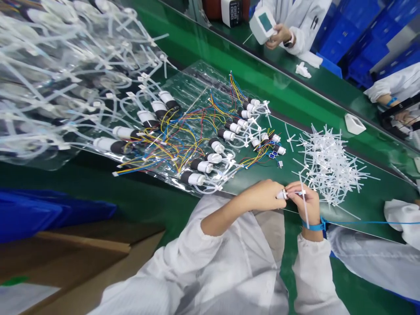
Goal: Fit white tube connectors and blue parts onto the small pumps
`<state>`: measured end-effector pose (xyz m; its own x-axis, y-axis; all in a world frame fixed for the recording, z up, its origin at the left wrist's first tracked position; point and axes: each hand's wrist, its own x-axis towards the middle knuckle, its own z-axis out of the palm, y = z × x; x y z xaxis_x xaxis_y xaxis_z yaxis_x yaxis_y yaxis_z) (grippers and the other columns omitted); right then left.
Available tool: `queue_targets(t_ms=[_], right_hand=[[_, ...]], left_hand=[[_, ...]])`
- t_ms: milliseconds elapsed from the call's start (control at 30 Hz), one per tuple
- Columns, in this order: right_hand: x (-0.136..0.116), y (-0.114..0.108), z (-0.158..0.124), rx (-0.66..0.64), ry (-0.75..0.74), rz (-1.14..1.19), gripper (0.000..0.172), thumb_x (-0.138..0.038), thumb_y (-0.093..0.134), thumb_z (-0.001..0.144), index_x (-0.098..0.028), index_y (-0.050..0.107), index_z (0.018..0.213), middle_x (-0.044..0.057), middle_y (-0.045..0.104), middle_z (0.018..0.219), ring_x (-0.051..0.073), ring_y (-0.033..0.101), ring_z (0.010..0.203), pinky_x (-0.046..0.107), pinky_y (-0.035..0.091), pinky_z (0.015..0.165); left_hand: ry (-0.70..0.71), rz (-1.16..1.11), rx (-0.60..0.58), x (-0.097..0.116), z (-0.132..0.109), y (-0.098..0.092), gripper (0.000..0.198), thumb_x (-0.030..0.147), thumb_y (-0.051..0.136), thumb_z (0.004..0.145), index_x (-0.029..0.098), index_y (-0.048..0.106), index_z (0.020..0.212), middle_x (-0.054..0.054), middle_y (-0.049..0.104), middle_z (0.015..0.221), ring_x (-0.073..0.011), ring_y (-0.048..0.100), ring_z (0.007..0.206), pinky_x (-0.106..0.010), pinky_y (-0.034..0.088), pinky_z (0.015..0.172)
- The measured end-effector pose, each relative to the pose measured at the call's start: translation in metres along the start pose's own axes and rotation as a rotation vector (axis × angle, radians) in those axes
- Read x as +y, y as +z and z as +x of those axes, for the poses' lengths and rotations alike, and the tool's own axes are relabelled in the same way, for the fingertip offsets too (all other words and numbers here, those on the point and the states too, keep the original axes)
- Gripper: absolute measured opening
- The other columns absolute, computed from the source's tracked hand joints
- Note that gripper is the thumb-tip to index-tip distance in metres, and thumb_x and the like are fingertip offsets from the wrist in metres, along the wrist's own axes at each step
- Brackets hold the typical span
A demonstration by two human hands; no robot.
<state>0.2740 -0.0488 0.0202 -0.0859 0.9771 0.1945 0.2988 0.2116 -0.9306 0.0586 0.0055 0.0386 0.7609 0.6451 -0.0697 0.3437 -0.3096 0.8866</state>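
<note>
At the near table edge, my left hand (pixel 264 195) is closed around a small pump (pixel 281 194), of which only the white end shows. My right hand (pixel 308 204) pinches a white tube piece with a connector (pixel 305 205), its tip against or very close to the pump's end; whether they are joined I cannot tell. A blue wrist strap (pixel 313 226) circles my right wrist. Just beyond my hands lie a few pumps with blue parts (pixel 278 149) and a small white connector (pixel 280 164). A heap of white tube pieces (pixel 331 168) lies beyond my right hand.
Several black-and-white pumps (pixel 197 178) with coloured wires (pixel 183 144) rest on clear plastic sheeting (pixel 193 78). Bagged pumps with tubes (pixel 65 78) are piled at left. Across the bench a person's hand (pixel 278 36) holds a white device (pixel 262 24). A blue cord (pixel 370 222) runs rightward.
</note>
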Motion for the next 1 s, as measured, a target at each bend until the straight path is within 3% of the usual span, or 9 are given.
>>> queue_targets(t_ms=[233, 467, 633, 733, 833, 1000], right_hand=[[-0.013, -0.006, -0.006, -0.090, -0.118, -0.132, 0.009, -0.029, 0.082, 0.100, -0.032, 0.090, 0.097, 0.008, 0.086, 0.098, 0.030, 0.081, 0.090, 0.047, 0.068, 0.082], [-0.020, -0.017, 0.007, -0.276, -0.190, -0.168, 0.014, -0.030, 0.081, 0.104, -0.034, 0.091, 0.112, 0.008, 0.088, 0.104, 0.029, 0.084, 0.091, 0.044, 0.071, 0.081], [-0.018, -0.017, 0.015, -0.336, -0.201, -0.095, 0.014, -0.028, 0.082, 0.104, -0.034, 0.091, 0.112, 0.007, 0.088, 0.105, 0.026, 0.084, 0.092, 0.040, 0.070, 0.084], [-0.014, -0.014, 0.010, -0.296, -0.177, -0.060, 0.010, -0.034, 0.086, 0.101, -0.034, 0.091, 0.110, 0.007, 0.088, 0.104, 0.027, 0.084, 0.093, 0.041, 0.070, 0.084], [-0.010, -0.010, 0.000, -0.205, -0.144, -0.046, 0.014, -0.039, 0.089, 0.099, -0.034, 0.090, 0.112, 0.008, 0.087, 0.110, 0.029, 0.083, 0.099, 0.044, 0.069, 0.090], [-0.009, -0.003, -0.009, -0.086, -0.130, -0.084, 0.009, -0.031, 0.082, 0.103, -0.032, 0.091, 0.106, 0.008, 0.086, 0.107, 0.029, 0.082, 0.099, 0.046, 0.068, 0.091]], left_hand=[[0.075, 0.083, 0.013, -0.012, -0.003, 0.010, 0.016, 0.030, 0.074, 0.090, 0.022, 0.071, 0.077, -0.003, 0.073, 0.074, -0.0192, 0.059, 0.061, -0.033, 0.027, 0.060], [0.060, -0.040, -0.007, -0.012, -0.007, 0.007, 0.024, 0.036, 0.073, 0.094, 0.022, 0.070, 0.075, -0.003, 0.074, 0.077, -0.0200, 0.064, 0.067, -0.032, 0.028, 0.062], [0.048, -0.049, -0.052, -0.012, -0.009, 0.002, 0.023, 0.032, 0.072, 0.091, 0.022, 0.063, 0.071, 0.000, 0.065, 0.067, -0.0180, 0.056, 0.060, -0.033, 0.024, 0.061], [0.062, -0.015, -0.073, -0.011, -0.008, 0.001, 0.021, 0.029, 0.071, 0.088, 0.022, 0.061, 0.071, 0.001, 0.062, 0.065, -0.0171, 0.052, 0.057, -0.034, 0.023, 0.061], [0.060, 0.035, -0.045, -0.012, -0.006, 0.004, 0.014, 0.031, 0.071, 0.089, 0.023, 0.068, 0.079, 0.000, 0.071, 0.074, -0.0188, 0.058, 0.063, -0.032, 0.027, 0.062], [0.052, 0.141, 0.014, -0.012, -0.004, 0.011, 0.012, 0.029, 0.072, 0.090, 0.023, 0.069, 0.080, -0.002, 0.077, 0.082, -0.0208, 0.065, 0.069, -0.032, 0.032, 0.063]])
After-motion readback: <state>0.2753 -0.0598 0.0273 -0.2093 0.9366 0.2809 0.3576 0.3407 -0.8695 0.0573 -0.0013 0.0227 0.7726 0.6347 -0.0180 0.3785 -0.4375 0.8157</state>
